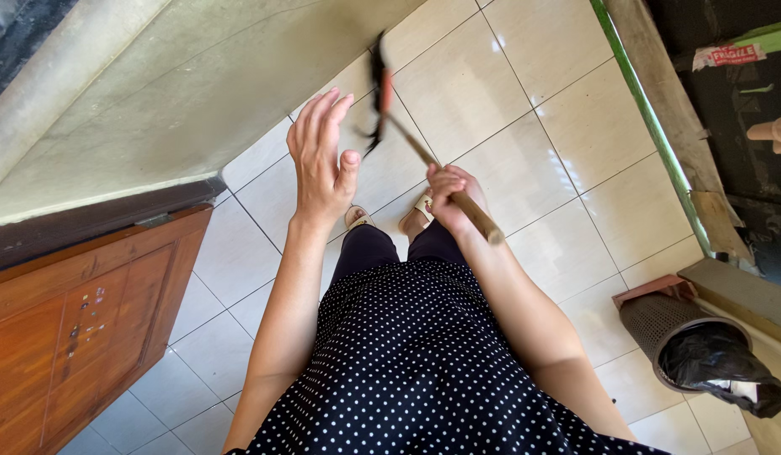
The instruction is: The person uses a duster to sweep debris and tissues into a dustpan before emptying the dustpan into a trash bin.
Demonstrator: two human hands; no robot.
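**Stick With Dark Bristles Being Held Out Over the Tiled Floor**

While the wooden stick (445, 180) is being gripped in the right hand (452, 195), its far end is being pointed away from the body, so that the dark, wispy tuft with a red band (379, 91) is being kept up and clear of the legs. The right fingers are being clenched around the lower part of the shaft, with a short stub being left to jut out behind the fist; a grip this low is probably being used for reach. The stick is being held in the air, above the pale tiled floor (567, 126), slanting toward the grey wall (197, 84) at the top left corner of the floor.

The left hand (321, 160) is being raised beside the tuft, its fingers being spread and relaxed, with nothing being grasped. It is being kept just apart from the bristles, seemingly for balance or to steady the head; no contact can be made out.

Sandalled feet (390, 217) are being planted on the floor directly below both hands. A wooden cabinet door (79, 329) is being seen along the floor's left edge, and a mesh bin lined with a black bag (702, 345) is being seen near its right edge, well apart from the stick. A green-edged sill (643, 118) is being seen along the right.
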